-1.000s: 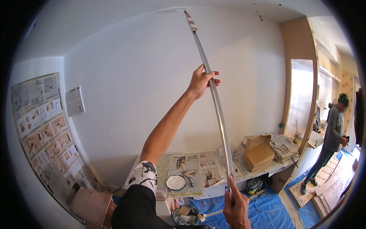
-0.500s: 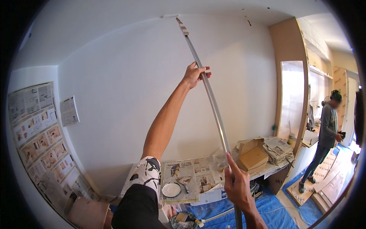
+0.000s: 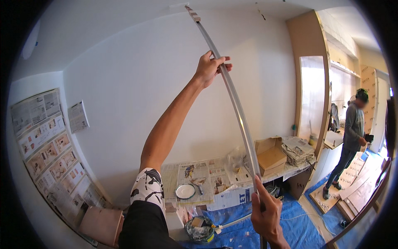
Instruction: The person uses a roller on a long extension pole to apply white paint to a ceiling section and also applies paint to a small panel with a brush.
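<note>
Both my hands are on a long grey metal pole [image 3: 237, 103] that slants up toward the ceiling. My left hand [image 3: 211, 68] is closed loosely around its upper part, thumb behind and some fingertips past the far side. Lower down, my right hand [image 3: 266, 213] wraps the pole, with the index finger stretched along it. A red-and-white striped handle [image 3: 193, 15] is fixed at the pole's top. Beside its tip, a pale strip [image 3: 179, 6] shows against the ceiling; I cannot tell whether it is a tool head or a patch.
Newspapers [image 3: 195, 172] cover a low bench holding a round white lid [image 3: 185, 191], a brush, an open cardboard box [image 3: 269, 155] and a newspaper stack [image 3: 299, 150]. A messy bucket [image 3: 200, 229] stands by blue sheeting [image 3: 298, 226]. Another person [image 3: 352, 128] stands at right.
The bench and wall sit higher in view. The pole's tip has shifted up and slightly left in the picture. My right hand is lower and farther from my left; both still hold the pole.
</note>
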A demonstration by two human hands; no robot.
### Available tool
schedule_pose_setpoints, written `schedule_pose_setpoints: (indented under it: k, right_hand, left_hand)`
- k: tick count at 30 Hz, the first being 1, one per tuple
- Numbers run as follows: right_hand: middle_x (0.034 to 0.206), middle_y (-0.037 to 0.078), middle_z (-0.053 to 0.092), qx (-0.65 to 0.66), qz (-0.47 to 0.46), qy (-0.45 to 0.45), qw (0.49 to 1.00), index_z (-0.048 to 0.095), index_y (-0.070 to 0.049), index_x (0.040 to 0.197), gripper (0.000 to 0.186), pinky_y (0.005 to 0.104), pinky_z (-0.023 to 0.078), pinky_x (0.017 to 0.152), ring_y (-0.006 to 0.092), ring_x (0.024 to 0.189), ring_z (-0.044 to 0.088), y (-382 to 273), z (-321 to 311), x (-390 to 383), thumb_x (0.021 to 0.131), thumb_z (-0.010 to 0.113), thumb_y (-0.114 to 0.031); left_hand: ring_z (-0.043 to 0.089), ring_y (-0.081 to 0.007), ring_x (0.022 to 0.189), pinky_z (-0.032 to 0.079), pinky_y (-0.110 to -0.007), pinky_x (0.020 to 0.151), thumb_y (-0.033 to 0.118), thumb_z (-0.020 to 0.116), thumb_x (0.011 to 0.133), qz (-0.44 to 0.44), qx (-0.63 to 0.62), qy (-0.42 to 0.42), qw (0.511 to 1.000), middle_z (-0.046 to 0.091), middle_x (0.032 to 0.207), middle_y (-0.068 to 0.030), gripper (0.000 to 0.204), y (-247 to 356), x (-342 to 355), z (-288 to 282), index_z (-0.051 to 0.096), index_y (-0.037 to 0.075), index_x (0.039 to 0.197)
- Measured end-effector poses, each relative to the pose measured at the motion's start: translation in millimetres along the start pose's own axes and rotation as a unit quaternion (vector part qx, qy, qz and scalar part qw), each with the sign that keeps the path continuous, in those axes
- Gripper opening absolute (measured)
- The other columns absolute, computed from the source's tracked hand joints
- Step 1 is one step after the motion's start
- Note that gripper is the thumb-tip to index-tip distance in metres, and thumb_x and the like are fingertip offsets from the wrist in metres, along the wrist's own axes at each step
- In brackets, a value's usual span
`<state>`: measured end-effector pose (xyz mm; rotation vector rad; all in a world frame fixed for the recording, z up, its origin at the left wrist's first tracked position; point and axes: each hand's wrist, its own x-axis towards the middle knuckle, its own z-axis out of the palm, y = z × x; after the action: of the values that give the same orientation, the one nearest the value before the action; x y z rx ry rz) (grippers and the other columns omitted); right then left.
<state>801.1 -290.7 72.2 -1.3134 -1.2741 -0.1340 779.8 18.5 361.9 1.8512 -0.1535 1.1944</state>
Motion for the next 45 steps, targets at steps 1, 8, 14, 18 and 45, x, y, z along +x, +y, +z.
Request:
schedule_pose_setpoints:
  k: [1,8,14,18,45]
  right_hand:
    - [0.068,0.020,0.062,0.003,-0.006,0.004,1.000,0.052,-0.001,0.134,0.047,0.0298,0.045,0.050,0.0160,0.052,0.057,-6.5,-10.9,-13.0,0.088,0.057,0.002]
    - [0.080,0.016,0.064,0.020,-0.014,-0.013,1.000,0.051,-0.003,0.135,0.045,0.0286,0.042,0.051,0.0138,0.055,0.048,-54.5,-77.7,-86.5,0.091,0.055,0.000]
    - [0.098,0.022,0.066,0.033,-0.008,-0.021,0.999,0.052,-0.004,0.135,0.042,0.0318,0.046,0.056,0.0193,0.060,0.053,-96.1,-115.5,-123.8,0.093,0.055,-0.001]
    - [0.097,0.022,0.067,-0.007,-0.029,-0.013,0.999,0.052,-0.005,0.135,0.043,0.0310,0.045,0.056,0.0187,0.061,0.055,-106.3,-120.6,-138.2,0.092,0.056,-0.001]
    - [0.073,0.020,0.064,0.010,-0.009,-0.029,0.999,0.047,-0.006,0.139,0.049,0.0303,0.046,0.050,0.0152,0.052,0.057,41.5,82.7,88.6,0.091,0.056,-0.001]
  left_hand:
    - [0.065,-0.0225,0.083,0.056,-0.033,0.076,0.005,0.055,0.091,0.003,-0.008,0.004,1.000,0.061,0.108,-0.0180,0.021,11.6,-11.5,11.7,0.046,-0.004,0.108]
    - [0.064,-0.0200,0.080,0.056,-0.032,0.075,0.005,0.055,0.090,0.035,0.010,0.007,0.999,0.061,0.106,-0.0185,0.020,82.9,-65.2,67.5,0.048,-0.006,0.106]
    - [0.064,-0.0198,0.080,0.056,-0.031,0.074,0.006,0.055,0.091,0.031,0.007,0.013,0.999,0.061,0.105,-0.0180,0.019,125.8,-95.0,102.3,0.049,-0.006,0.104]
    - [0.064,-0.0198,0.081,0.055,-0.031,0.074,0.006,0.055,0.091,0.028,0.000,0.014,0.999,0.061,0.106,-0.0175,0.019,138.4,-107.2,111.6,0.050,-0.006,0.104]
    - [0.066,-0.0227,0.085,0.057,-0.033,0.077,0.006,0.057,0.090,0.007,0.014,0.022,1.000,0.063,0.108,-0.0181,0.026,-86.7,67.4,-94.3,0.048,-0.008,0.110]
